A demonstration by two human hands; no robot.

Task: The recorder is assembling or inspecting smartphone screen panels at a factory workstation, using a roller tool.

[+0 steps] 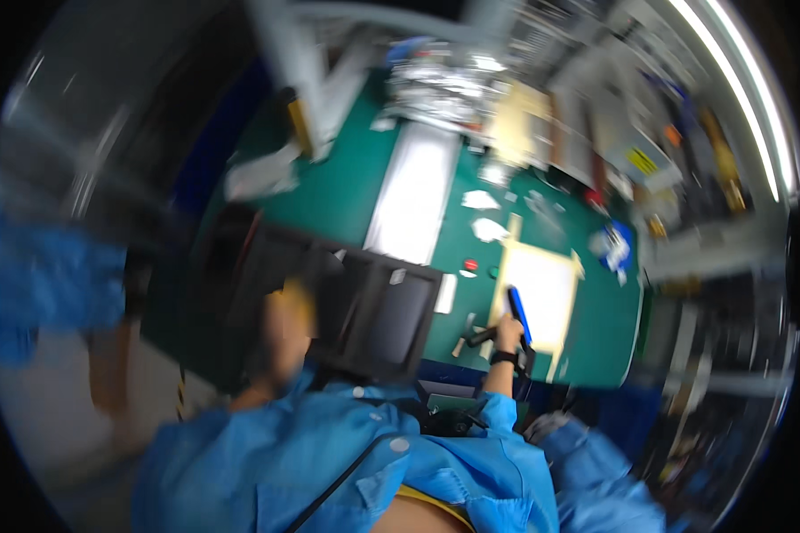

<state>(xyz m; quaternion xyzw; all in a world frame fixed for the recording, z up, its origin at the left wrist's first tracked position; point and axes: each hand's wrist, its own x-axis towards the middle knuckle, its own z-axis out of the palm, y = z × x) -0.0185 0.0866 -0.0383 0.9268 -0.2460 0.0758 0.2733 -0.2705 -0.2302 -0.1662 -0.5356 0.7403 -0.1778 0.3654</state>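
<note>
Head view: right hand, four o'clock, grips a slim blue-and-black handheld tool by a yellow-bordered white rectangular sheet. Left hand, well apart, eight o'clock, blurs beside a yellow object at a black compartmented tray; cannot tell its grip.

Tabletop looks smooth and matt, kinda rubbery. Black divided tray reads as dull plastic, blue handheld tool seems like smoother plastic. Silver pile: crinkly, glossy, foil-like. Blue jacket: soft cloth.
</note>
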